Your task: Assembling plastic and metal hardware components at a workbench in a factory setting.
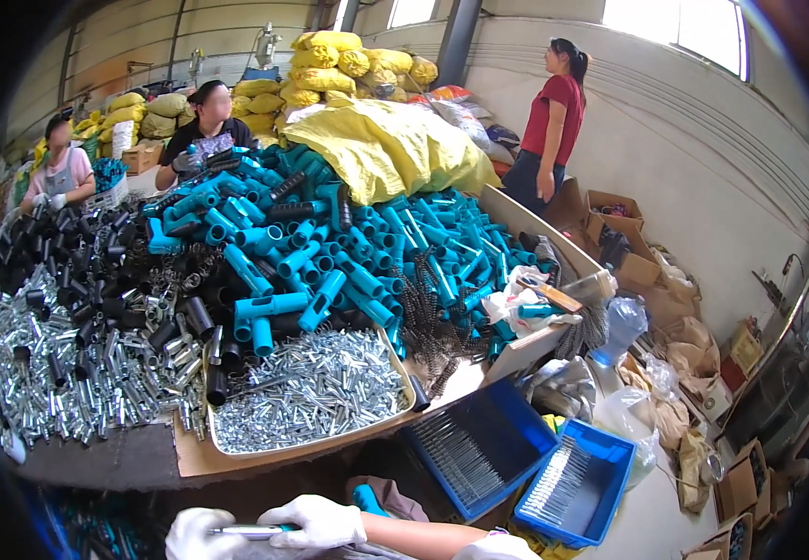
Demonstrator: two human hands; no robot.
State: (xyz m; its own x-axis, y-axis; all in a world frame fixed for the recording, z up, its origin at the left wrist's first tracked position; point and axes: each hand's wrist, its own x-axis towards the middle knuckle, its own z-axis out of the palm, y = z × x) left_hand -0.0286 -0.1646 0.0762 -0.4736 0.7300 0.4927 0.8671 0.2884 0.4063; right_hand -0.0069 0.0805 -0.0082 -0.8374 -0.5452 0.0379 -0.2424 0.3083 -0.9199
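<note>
Right hand (316, 523), gloved, is closed on one end of a slim silver piece (250, 531) below the surface (110, 457); left hand (201, 534) is blurry at the other end, can't tell if it's gripping. Rows of metal rods (555, 483) part-fill two blue bins (605, 481), but going by the teal handles (323, 299) heaped up, plenty's left.

The table (465, 381) bears teal parts (364, 277), black tubes (199, 317), silver pieces (59, 373), springs (432, 327) and a tray (316, 441)
</note>
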